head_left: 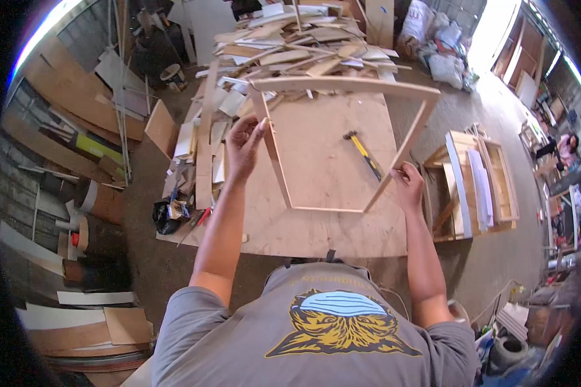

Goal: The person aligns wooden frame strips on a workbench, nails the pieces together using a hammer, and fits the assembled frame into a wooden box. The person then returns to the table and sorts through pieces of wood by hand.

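Note:
A four-sided wooden frame (348,84) is held up over the plywood tabletop (323,235), tilted so that its wide far edge stands higher. My left hand (244,145) grips its left side, fingers closed round the strip. On the opposite side, my right hand (407,184) pinches the right strip lower down. Through the frame's opening shows a hammer (364,155) with a yellow and black handle, lying on the tabletop near the right strip. Whether the frame's near edge touches the tabletop I cannot tell.
A big pile of wood offcuts (290,55) covers the table's far end. Long boards (206,142) and a black bag (167,218) lie along the left edge. A wooden crate-like structure (481,184) stands at the right. Another person (567,149) is far right.

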Action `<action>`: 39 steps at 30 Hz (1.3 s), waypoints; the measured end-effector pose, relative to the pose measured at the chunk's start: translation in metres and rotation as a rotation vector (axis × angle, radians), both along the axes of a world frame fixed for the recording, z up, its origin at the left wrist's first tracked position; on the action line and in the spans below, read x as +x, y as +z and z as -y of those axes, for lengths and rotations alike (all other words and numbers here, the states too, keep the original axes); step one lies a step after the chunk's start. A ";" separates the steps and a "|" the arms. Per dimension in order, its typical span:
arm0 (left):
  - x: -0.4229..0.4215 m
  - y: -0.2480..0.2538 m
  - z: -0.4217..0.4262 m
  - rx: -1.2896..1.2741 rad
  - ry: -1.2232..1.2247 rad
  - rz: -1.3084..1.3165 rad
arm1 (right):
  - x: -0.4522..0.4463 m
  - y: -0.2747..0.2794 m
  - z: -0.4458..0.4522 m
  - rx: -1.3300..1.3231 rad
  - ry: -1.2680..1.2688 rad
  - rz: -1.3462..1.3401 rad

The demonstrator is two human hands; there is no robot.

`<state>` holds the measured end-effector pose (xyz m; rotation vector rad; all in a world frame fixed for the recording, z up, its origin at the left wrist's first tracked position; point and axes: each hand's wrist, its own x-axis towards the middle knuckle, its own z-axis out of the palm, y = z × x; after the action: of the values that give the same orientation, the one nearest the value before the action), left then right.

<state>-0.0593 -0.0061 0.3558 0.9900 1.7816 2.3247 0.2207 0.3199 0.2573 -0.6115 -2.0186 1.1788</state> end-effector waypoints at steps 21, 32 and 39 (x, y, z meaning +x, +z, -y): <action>0.023 0.054 0.009 0.126 -0.060 -0.034 | 0.009 0.063 0.003 0.000 -0.008 -0.205; 0.058 0.084 -0.002 0.086 0.004 -0.047 | 0.003 0.080 0.007 0.152 -0.146 -0.079; 0.095 0.143 -0.011 0.118 -0.010 -0.433 | -0.005 0.075 0.004 0.020 -0.171 -0.089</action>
<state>0.0354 0.0046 0.4989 1.6213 1.7694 2.3669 0.2156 0.3159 0.3322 -0.6947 -1.8618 1.0641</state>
